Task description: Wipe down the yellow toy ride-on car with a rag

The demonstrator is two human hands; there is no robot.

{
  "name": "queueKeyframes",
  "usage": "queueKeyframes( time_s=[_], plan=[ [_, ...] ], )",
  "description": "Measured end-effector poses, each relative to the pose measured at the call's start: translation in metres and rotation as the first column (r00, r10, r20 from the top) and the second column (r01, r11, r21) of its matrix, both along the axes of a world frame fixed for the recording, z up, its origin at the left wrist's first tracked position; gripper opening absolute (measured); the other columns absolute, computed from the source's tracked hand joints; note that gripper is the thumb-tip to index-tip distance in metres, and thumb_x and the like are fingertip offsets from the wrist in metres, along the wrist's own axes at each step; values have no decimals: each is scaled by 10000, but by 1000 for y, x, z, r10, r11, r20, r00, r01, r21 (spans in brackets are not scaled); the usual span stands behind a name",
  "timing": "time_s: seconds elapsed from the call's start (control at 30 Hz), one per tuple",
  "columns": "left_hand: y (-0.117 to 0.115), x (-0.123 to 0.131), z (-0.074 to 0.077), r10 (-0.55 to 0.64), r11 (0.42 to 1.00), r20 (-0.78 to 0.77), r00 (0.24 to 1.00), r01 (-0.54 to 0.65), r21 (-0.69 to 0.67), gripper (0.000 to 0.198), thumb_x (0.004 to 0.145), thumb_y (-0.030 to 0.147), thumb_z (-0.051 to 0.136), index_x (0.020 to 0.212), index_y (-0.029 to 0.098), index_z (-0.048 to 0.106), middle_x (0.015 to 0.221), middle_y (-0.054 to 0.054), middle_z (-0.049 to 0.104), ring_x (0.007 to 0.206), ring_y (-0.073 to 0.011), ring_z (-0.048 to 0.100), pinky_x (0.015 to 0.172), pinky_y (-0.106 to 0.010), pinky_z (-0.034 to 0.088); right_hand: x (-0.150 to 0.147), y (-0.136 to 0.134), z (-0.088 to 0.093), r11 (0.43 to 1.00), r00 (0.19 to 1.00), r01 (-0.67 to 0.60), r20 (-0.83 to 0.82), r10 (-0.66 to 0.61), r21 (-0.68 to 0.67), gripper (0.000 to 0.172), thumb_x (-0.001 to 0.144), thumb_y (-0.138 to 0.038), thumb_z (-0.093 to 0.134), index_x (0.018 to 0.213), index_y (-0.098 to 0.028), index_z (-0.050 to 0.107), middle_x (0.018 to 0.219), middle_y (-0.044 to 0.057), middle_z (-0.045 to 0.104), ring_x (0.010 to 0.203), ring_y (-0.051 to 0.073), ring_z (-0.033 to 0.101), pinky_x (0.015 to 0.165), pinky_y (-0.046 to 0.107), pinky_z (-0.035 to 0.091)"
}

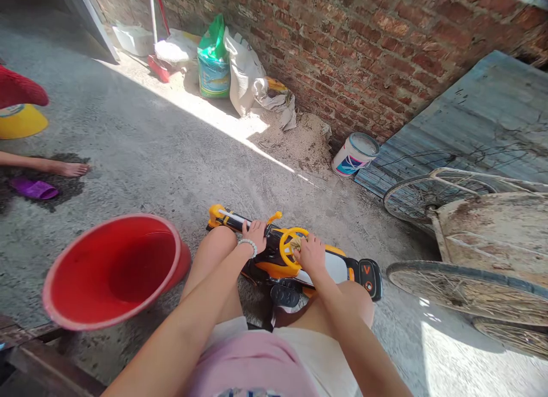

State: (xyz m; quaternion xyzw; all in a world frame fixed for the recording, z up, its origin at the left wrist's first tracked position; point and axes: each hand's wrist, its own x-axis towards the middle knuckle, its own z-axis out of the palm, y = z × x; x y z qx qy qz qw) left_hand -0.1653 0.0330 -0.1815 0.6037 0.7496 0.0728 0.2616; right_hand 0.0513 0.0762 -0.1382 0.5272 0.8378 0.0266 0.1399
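Between my knees stands a yellow and black ride-on toy excavator [274,268], its black seat back at the right. My left hand [256,236], with a beaded bracelet on the wrist, grips its black front section beside the yellow-tipped arm. In my right hand [311,253] is a small crumpled cloth [295,244], pressed against the yellow steering wheel [292,233]. Fingers partly cover the cloth. A black foot-shaped part, perhaps a pedal or shoe, shows below the toy, but I cannot tell which.
A large red tub [115,271] with liquid inside stands left. Beyond it are another person's bare foot [71,168] and a purple slipper [34,188]. Sacks [244,72] and a paint bucket [355,154] line the brick wall. A wheeled cart [488,226] is at right.
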Motion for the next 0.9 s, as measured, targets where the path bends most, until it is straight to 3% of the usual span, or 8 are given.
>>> queueKeyframes(
  time_s=[0.17,0.33,0.47,0.57,0.63,0.8,0.9],
  plan=[
    [-2,0,-2,-5,1000,-4,1000,5,5,432,915,230,504,1346,249,517,1477,-133,549,1481,-294,391,1285,-631,96,3,3,1,978,977,-194,76,199,-71,301,960,-339,604,1168,-140,693,1219,187,627,1125,322,563,880,406,435],
    [-2,-1,-7,-6,999,0,1000,6,33,441,908,216,504,1347,261,527,1476,-123,554,1483,-286,392,1290,-625,81,20,11,0,951,949,-291,96,301,-104,245,949,-284,622,1153,-166,689,1206,185,641,1121,315,551,885,407,430],
    [0,-1,-7,1,1000,3,1000,-1,30,454,908,219,507,1360,260,523,1477,-128,553,1488,-296,389,1286,-634,75,35,29,-1,953,950,-286,101,296,-101,206,941,-206,600,1121,-162,691,1178,180,638,1109,310,546,886,404,413],
    [0,-1,-7,-1,1000,-2,1000,1,9,458,916,236,508,1373,259,515,1481,-131,544,1498,-305,378,1284,-636,80,44,39,-1,971,971,-224,64,229,-82,187,935,-243,628,1094,-164,689,1170,159,627,1092,297,549,865,375,400],
    [1,-1,-8,-5,1000,0,1000,5,4,454,923,245,503,1377,259,510,1490,-133,535,1503,-309,369,1283,-643,71,49,37,-2,976,978,-207,4,208,-74,162,941,-273,630,1052,-171,690,1161,138,627,1059,274,555,852,354,389],
    [2,-2,-5,-4,1000,-1,1000,4,10,456,914,225,507,1369,238,502,1473,-142,538,1485,-302,390,1284,-641,72,40,16,-3,936,934,-345,-128,334,-75,185,943,-304,647,1067,-173,687,1204,129,636,1090,268,549,903,362,386],
    [2,-1,-3,-2,1000,-3,1000,2,5,460,907,210,510,1365,237,499,1469,-143,539,1484,-298,390,1281,-648,75,25,13,-4,955,958,-281,-79,274,-92,205,943,-313,643,1085,-173,691,1231,146,636,1127,288,546,912,378,399]
  ],
)
